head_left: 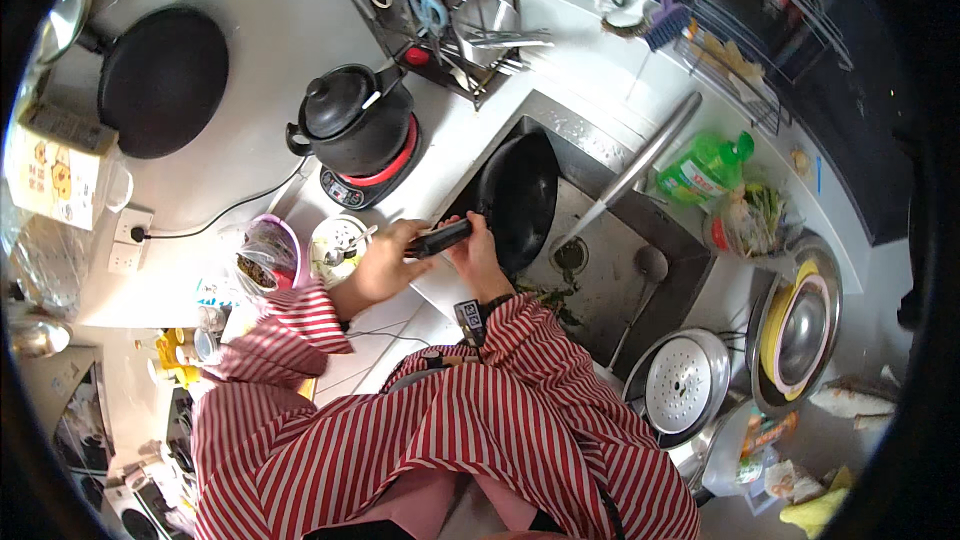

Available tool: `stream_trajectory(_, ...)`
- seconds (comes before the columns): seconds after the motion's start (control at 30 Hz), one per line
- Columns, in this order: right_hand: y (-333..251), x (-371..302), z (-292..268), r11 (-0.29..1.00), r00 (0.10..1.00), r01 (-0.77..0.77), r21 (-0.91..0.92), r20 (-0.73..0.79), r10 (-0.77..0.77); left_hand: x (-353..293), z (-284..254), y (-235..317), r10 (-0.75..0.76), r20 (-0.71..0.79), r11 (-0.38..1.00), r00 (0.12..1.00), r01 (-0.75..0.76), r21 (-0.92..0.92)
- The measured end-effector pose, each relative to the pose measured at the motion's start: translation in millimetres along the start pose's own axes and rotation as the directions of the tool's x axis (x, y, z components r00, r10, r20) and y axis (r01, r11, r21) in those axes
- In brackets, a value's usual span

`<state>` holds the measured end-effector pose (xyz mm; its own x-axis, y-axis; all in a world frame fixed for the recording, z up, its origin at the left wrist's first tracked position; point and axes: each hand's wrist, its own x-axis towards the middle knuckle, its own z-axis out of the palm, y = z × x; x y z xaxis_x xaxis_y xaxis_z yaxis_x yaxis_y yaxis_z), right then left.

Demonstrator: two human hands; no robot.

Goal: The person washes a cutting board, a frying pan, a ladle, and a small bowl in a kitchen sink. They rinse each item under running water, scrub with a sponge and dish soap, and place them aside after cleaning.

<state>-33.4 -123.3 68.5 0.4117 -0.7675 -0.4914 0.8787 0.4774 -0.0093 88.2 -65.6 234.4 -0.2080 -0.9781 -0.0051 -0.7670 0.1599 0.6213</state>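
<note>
A black frying pan is tipped up on its side within the metal sink, its handle pointing left over the sink's near-left edge. Fingers of my right hand wrap the handle close to the pan. My left hand is closed around the handle's outer end. Beside the pan, the faucet reaches over the sink, its tip above the drain. Green leafy scraps lie on the sink bottom. A ladle rests against the right side.
Left of the sink, a black pot stands on an electric cooker. Near my left hand are a bowl with a spoon and a lined pink bin. A green bottle and a strainer flank the sink's right.
</note>
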Motion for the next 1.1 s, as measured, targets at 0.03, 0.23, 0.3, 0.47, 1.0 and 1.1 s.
stream_trajectory(0.03, -3.3, -4.6, 1.8, 1.0, 0.998, -0.007, -0.002, 0.065, 0.007, 0.2, 12.7, 0.8, 0.133, -0.109, 0.979, 0.985, -0.148, -0.141)
stream_trajectory(0.23, -21.4, -22.4, -2.1, 0.996, 0.91, 0.079, -0.039, 0.41, -0.056, 35.3, 81.1, 21.6, -0.1, -0.368, 0.673, 0.924, -0.209, -0.71)
stream_trajectory(0.3, -37.7, -28.8, -3.5, 0.956, 0.95, 0.144, -0.255, 0.305, -0.062, 55.8, 82.8, 25.5, 0.01, -0.454, 0.695, 0.891, -0.332, -0.638)
stream_trajectory(0.47, -112.6, -44.1, -4.4, 0.785, 0.998, 0.015, -0.62, 0.051, 0.021, 78.1, 61.1, 28.0, 0.064, -0.463, 0.714, 0.884, -0.365, -0.598)
stream_trajectory(1.0, -30.2, 19.4, 8.3, 0.938, 0.992, -0.127, -0.323, -0.019, 0.128, 38.3, 51.3, -33.0, -0.155, -0.28, 0.57, 0.947, -0.146, -0.809)
stream_trajectory(1.1, -14.9, 28.3, -5.6, 0.915, 0.991, -0.128, -0.382, -0.076, 0.107, 14.4, 58.2, -49.0, -0.122, -0.311, 0.599, 0.943, -0.18, -0.78)
